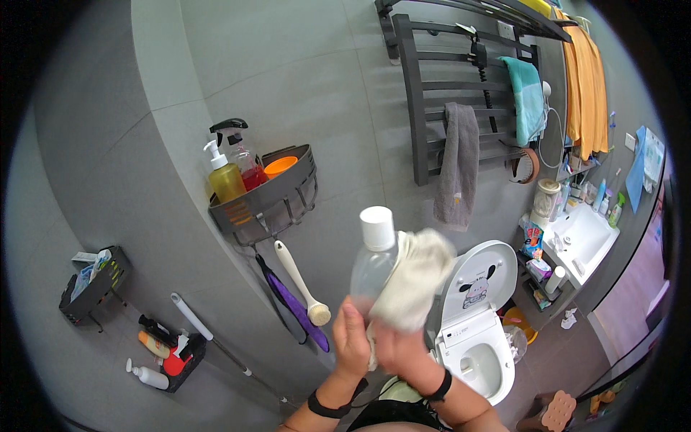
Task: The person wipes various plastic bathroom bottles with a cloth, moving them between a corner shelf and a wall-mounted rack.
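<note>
A clear plastic bottle with a white screw cap (377, 229) is held upright in front of me. My left hand (351, 340) grips its lower part, thumb along the side. In my right hand (399, 348) is a cream-white cloth (413, 281), pressed against the bottle's right side and blurred by motion. The cloth hides part of the bottle, and its contents are hard to make out. Both wrists wear black bands. Behind the bottle is a grey tiled wall (302, 92).
A corner shelf (264, 194) holds a pump bottle (227, 181) and a spray bottle (248, 167). Below hangs a long-handled brush (297, 281). To the right are a towel rack (413, 102), a toilet (480, 345) with its lid up, and a washbasin (586, 243). A stool (559, 410) stands lower right.
</note>
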A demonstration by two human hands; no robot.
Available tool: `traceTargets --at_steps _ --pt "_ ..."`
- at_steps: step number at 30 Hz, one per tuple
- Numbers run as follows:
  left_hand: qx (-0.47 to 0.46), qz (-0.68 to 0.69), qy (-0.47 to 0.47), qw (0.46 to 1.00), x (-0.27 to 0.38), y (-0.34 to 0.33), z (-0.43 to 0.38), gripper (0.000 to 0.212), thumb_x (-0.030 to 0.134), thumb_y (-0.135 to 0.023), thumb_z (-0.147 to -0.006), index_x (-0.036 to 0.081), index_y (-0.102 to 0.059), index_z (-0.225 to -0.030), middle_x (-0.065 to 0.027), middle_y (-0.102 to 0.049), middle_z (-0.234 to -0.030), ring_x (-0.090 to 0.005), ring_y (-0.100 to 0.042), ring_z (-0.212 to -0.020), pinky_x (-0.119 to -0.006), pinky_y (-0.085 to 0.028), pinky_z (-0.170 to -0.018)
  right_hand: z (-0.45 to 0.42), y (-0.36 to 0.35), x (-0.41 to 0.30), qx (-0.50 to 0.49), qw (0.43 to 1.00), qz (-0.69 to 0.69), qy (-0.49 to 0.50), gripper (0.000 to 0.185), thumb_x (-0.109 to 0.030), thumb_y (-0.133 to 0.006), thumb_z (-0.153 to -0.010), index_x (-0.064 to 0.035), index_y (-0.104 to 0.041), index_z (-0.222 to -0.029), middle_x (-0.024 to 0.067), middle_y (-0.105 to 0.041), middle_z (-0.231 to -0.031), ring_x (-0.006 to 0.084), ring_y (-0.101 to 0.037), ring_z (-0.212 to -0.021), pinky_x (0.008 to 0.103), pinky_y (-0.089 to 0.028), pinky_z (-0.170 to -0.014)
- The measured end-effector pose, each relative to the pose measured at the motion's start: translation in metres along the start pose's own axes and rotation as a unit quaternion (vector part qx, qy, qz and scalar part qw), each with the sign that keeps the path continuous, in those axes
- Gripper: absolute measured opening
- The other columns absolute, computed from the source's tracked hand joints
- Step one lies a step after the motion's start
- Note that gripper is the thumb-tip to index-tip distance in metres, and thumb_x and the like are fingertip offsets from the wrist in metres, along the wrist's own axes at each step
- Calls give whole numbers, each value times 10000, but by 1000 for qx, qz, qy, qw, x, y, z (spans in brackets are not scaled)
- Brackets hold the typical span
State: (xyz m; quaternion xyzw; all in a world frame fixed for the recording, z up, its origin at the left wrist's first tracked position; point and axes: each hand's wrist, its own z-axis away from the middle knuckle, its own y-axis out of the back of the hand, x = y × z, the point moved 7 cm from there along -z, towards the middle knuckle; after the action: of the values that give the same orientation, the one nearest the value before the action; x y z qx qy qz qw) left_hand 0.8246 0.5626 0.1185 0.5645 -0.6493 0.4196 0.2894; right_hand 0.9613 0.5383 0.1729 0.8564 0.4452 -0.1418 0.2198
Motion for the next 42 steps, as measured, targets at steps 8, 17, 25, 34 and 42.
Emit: traceTargets --at_steps 8,17,25,34,42 --pt "-32 3 64 997 11 -4 -12 770 624 -337 -1379 47 -808 -1183 -35 -817 -1015 -127 -729 -873 -327 -567 -794 21 -10 22 -70 996 41 23 555 -323 -677 -1191 -54 -710 -1675 257 -669 -1743 528 -571 -1675 696 -321 -1466" --pt "-78 203 153 964 -24 22 -1 820 765 -264 -1334 89 -639 -1060 -17 -545 -723 -130 -459 -575 -311 -368 -536 -23 10 90 60 938 -245 -239 480 -369 -544 -1332 17 -712 -1102 90 -705 -878 178 -606 -844 437 -504 -761" --pt "28 185 172 967 4 25 -20 829 803 -299 -1316 98 -613 -1014 0 -447 -652 -144 -390 -519 -331 -344 -512 96 -12 115 12 897 -268 -352 511 -450 -656 -1308 45 -771 -1357 72 -813 -1106 163 -710 -995 399 -591 -920" --pt "-140 394 243 875 -37 32 -58 838 838 -351 -1296 97 -687 -1095 -27 -570 -759 -165 -531 -625 -350 -510 -616 91 5 79 -174 781 -444 -403 699 -164 -993 -1044 32 -701 -1648 116 -834 -1534 198 -771 -1392 401 -602 -1225" --pt "33 -91 -59 994 21 -6 -7 934 654 -654 -1278 23 -318 -1879 -226 -511 -1776 -304 -577 -1577 -488 -476 -1334 89 21 56 22 954 -195 -227 661 -212 -1020 -1001 23 -777 -1569 229 -854 -1463 450 -828 -1381 530 -625 -1220"
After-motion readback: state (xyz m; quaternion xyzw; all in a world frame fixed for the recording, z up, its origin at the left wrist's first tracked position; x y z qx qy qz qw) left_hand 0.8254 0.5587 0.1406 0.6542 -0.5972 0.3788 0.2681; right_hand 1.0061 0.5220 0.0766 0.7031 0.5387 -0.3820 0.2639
